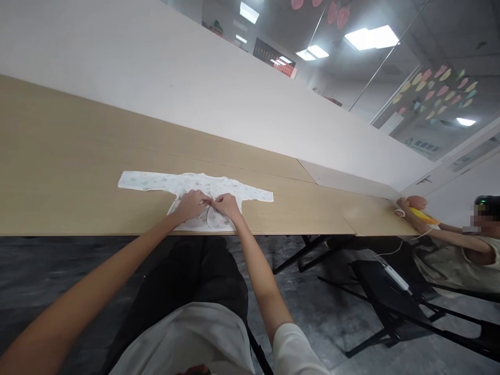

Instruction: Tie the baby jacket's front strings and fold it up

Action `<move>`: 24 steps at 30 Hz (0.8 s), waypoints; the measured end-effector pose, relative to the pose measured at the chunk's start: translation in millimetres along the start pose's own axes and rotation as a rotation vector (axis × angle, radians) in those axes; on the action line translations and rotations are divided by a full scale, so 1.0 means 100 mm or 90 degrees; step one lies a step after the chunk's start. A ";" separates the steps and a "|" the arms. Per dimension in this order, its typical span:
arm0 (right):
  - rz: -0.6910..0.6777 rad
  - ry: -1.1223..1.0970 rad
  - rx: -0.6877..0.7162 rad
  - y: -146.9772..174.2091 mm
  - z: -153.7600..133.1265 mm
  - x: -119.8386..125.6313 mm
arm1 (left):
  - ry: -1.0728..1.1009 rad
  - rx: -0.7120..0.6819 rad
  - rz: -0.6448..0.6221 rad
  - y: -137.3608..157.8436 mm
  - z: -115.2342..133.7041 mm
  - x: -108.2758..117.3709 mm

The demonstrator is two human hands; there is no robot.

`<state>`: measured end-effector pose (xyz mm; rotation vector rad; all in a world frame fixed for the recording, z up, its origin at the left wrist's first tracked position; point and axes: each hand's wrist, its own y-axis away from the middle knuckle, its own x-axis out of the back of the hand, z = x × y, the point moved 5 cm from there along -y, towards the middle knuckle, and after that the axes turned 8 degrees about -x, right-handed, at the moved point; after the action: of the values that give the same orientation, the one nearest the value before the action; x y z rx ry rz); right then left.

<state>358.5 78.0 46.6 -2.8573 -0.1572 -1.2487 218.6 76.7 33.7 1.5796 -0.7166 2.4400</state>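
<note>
A small white baby shirt [195, 180] with a faint print lies spread on the table, its sleeves stretched out to both sides. Its lower hem comes close to the table's front edge. My left hand [192, 204] and my right hand [227, 204] meet over the middle of the shirt's front. The fingertips of both hands are pinched together on the shirt's cloth there, where one front panel overlaps the other. Any fastener between the fingers is too small to make out.
The long wooden table [78, 135] runs along a white partition [219, 94]. At its far right end a person [461, 245] handles a doll [417, 203] with yellow clothing. A black folding chair [390, 297] holding a white power strip [396, 277] stands at the right.
</note>
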 end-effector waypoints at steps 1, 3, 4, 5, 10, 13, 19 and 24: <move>-0.011 -0.003 -0.011 0.00 0.00 0.01 | -0.003 0.003 -0.005 0.00 0.01 0.00; -0.042 -0.007 -0.029 -0.01 0.00 0.03 | -0.019 0.002 -0.006 0.02 0.04 0.02; -0.054 -0.008 -0.037 -0.01 0.01 0.03 | -0.029 -0.001 -0.002 0.03 0.05 0.03; -0.063 -0.012 -0.045 -0.02 0.02 0.04 | -0.036 -0.003 0.002 0.04 0.06 0.03; -0.089 -0.050 -0.059 -0.06 0.08 0.01 | 0.047 -0.006 0.022 0.05 0.05 0.04; -0.109 -0.075 -0.055 -0.08 0.10 -0.02 | 0.128 -0.008 0.026 0.04 0.04 0.03; -0.157 -0.178 -0.110 -0.03 0.12 -0.03 | 0.202 0.048 0.043 0.07 0.03 0.05; -0.153 -0.202 -0.120 0.03 0.07 -0.01 | 0.267 0.083 0.051 0.09 0.03 0.07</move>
<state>363.0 75.5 41.5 -3.2666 -0.4203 -0.8668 214.5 66.6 38.5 1.0310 -0.5646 2.7933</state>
